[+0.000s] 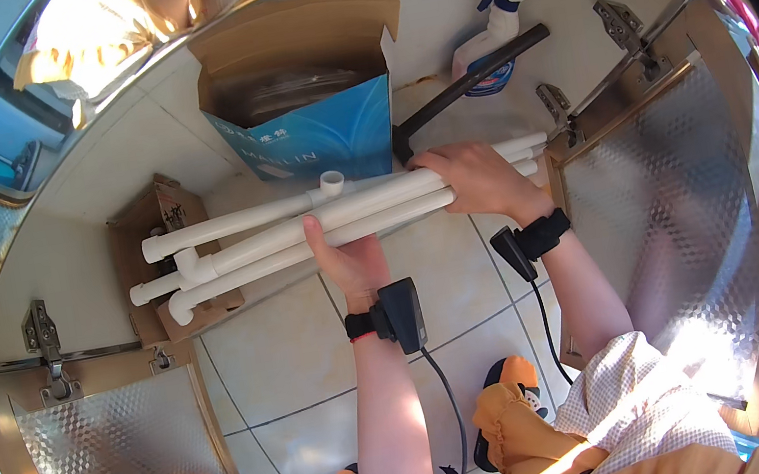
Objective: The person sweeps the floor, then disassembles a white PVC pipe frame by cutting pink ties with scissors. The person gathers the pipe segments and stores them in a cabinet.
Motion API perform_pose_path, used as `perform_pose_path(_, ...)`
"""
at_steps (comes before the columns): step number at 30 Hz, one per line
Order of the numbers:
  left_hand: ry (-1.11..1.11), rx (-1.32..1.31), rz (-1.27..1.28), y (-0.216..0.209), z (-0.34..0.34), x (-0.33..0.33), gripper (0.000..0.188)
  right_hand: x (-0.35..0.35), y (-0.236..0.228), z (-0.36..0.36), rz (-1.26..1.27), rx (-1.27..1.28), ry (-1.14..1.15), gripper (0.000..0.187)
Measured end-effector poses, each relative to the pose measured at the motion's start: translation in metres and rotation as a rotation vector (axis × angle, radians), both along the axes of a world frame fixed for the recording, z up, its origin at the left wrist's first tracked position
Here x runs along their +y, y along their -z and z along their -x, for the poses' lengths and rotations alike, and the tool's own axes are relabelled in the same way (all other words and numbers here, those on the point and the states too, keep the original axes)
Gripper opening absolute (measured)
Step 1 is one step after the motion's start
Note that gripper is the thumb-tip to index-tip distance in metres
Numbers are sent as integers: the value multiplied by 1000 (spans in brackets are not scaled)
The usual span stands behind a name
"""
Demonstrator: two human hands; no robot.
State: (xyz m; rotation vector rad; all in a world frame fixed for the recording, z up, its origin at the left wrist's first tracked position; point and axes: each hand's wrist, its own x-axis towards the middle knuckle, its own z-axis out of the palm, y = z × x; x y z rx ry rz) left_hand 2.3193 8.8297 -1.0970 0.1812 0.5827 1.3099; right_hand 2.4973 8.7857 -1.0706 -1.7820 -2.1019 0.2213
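A bundle of several white plastic pipes point(350, 209) lies sideways across both my hands, in front of the cabinet's inside. Elbow and tee fittings sit on some of the pipes, mostly toward the left. From below, my left hand point(350, 259) supports the bundle near its middle, thumb up along the front pipe and the other fingers hidden beneath. Over the top, my right hand point(480, 179) is wrapped round the pipes toward their right ends. Each wrist wears a black strap with a small black box and a cable.
Behind the pipes stands an open blue carton point(314, 138). A spray bottle point(490, 46) and a dark tube point(474, 83) are to its right, a small brown box point(141, 265) to the left. Open cabinet doors with textured panels point(126, 456) flank me over a tiled floor point(288, 351).
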Motion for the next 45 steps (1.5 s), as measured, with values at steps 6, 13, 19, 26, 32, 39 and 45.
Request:
perform_pose_path(6,-58,2,28,-5,-2,-3,59,5,-79,18,-283,231,62,60)
perform_pose_path(13,-6,1,52,-6,8,-15,56,88,-73,26,-579,83,295,40)
perform_pose_path(19,11,2,43,-4,16,-24,51,90,-59,23,-512,383,31,19)
perform_pose_path(26,11,81,26,6,19,-21,51,97,-124,17,-550,164,-46,30)
perform_pose_path(32,-13,101,28,6,20,-22,52,112,-74,45,-359,-178,-56,36)
perform_pose_path(39,-29,85,-49,11,27,-24,52,87,-105,43,-842,-82,-45,32)
perform_pose_path(45,-75,94,29,3,24,-8,53,33,-176,5,-616,-73,16,27)
